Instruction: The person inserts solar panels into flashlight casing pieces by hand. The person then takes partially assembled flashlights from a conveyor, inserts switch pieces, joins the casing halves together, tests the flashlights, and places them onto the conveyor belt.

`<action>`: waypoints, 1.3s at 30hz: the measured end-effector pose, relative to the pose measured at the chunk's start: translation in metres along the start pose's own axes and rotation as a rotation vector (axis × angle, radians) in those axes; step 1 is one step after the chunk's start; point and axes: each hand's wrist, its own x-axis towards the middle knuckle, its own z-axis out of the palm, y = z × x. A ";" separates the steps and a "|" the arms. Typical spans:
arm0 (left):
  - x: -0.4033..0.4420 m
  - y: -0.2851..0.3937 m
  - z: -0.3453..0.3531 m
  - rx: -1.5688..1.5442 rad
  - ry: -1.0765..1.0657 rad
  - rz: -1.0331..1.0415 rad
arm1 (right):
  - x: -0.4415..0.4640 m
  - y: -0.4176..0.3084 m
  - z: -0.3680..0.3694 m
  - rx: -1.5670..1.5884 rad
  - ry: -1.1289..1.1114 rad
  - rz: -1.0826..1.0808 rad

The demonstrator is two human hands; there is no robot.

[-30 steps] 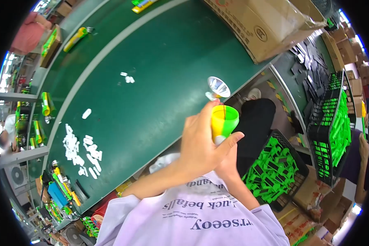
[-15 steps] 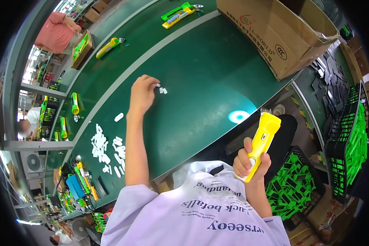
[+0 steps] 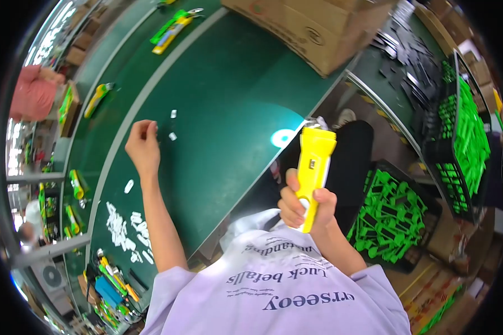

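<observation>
My right hand (image 3: 312, 207) is wrapped around a yellow flashlight (image 3: 314, 159). Its lit head points away from me, and a bright spot of light (image 3: 283, 138) falls near the edge of the green table. Over the table, my left hand (image 3: 143, 144) has its fingers curled into a pinch; whatever may be between the fingertips is hidden. Just right of those fingers lie two small white pieces, an upper piece (image 3: 174, 114) and a lower piece (image 3: 172, 136). An oblong white part (image 3: 129, 186) rests below the left hand.
White parts (image 3: 117, 226) are heaped on the green table (image 3: 223, 89) by my left forearm. A cardboard box (image 3: 313, 36) stands at the far edge. Partly built flashlights (image 3: 98, 99) lie along the left. Crates of green parts (image 3: 391, 215) stand right. Another person (image 3: 31, 92) is at upper left.
The view has shifted, moving the table and box up and left. My left hand has drawn back from the small white pieces, which now lie farther apart. The flashlight stays in my right hand, more upright.
</observation>
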 end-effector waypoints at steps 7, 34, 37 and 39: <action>-0.123 0.149 0.032 -0.861 -0.637 0.052 | 0.002 0.002 0.003 -0.054 -0.052 0.013; -0.129 0.186 0.038 -0.822 -1.115 -0.394 | -0.007 0.013 0.028 -0.411 0.439 0.045; -0.138 0.175 0.048 -0.878 -1.085 -0.300 | -0.009 0.010 0.034 -0.378 0.475 0.052; -0.138 0.171 0.052 -0.811 -1.131 -0.312 | -0.010 0.014 0.033 -0.379 0.520 0.047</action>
